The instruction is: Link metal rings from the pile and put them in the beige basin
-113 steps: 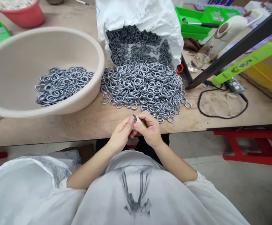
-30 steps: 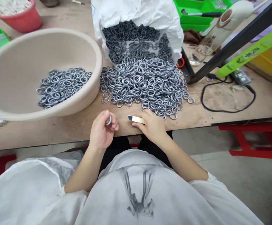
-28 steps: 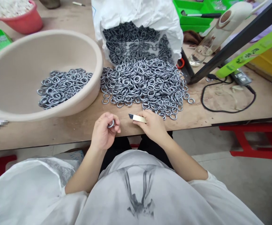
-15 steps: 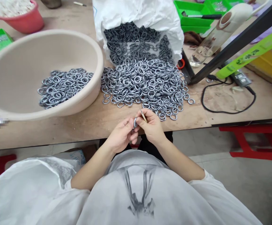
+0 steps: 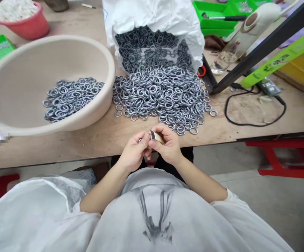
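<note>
Bare wooden table (image 5: 89, 145), smooth beige oval basin (image 5: 18, 77) with piled rings (image 5: 71, 99) near its front edge, crinkled white sack (image 5: 154, 14), glossy loose heap (image 5: 162, 96) at its mouth. Over the table's near edge, left hand (image 5: 134, 153) pinches one smooth grey ring (image 5: 140, 140), mostly hidden; right hand (image 5: 169, 147) grips a pale-handled knife (image 5: 158, 138). Versus half a second earlier, knife sits lower, dark angled blade (image 5: 152, 134) at the left fingertips (image 5: 146, 137).

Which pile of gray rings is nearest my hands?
The ring heap on the tabletop; those inside the beige basin and white sack sit farther away.
</note>
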`<state>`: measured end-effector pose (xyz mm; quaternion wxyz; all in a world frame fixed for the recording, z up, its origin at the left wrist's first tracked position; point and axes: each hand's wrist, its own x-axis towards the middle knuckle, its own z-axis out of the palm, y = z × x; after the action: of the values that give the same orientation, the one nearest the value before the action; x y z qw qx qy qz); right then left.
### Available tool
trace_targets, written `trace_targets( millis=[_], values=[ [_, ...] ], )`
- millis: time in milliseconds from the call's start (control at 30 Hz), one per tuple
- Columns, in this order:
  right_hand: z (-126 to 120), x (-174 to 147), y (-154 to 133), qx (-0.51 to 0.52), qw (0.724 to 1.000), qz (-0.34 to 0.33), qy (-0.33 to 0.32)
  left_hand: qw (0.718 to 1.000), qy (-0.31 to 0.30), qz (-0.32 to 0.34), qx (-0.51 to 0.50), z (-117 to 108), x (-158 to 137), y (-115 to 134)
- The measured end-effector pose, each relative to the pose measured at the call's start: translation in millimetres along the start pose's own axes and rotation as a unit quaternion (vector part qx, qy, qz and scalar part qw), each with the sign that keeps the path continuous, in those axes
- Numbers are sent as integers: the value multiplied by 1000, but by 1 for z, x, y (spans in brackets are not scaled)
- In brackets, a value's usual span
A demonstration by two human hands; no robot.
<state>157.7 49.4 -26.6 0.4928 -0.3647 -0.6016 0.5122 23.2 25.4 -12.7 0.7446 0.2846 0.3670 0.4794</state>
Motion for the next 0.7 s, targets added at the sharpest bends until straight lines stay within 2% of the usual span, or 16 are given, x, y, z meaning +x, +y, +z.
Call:
trace_targets(
  millis=[167,233,333,433,567,700],
  values=[
    [-6,7,-8,-32,999,-3,29,999,3,36,25,-4,-2,1],
    [-12,6,-13,-85,996,-28,1,998,6,49,31,-6,-2,3],
    [-18,0,-21,-181,976,-101,-62,998,22,56,21,-7,-2,6],
    [-17,-6,-23,-235,961,-128,-74,998,25,58,12,-8,-2,6],
    [-17,-4,-19,-249,960,-96,-80,998,15,58,15,-9,-3,4],
    [-27,9,-11,-252,968,-2,3,997,-54,23,42,-9,-9,5]
  ],
)
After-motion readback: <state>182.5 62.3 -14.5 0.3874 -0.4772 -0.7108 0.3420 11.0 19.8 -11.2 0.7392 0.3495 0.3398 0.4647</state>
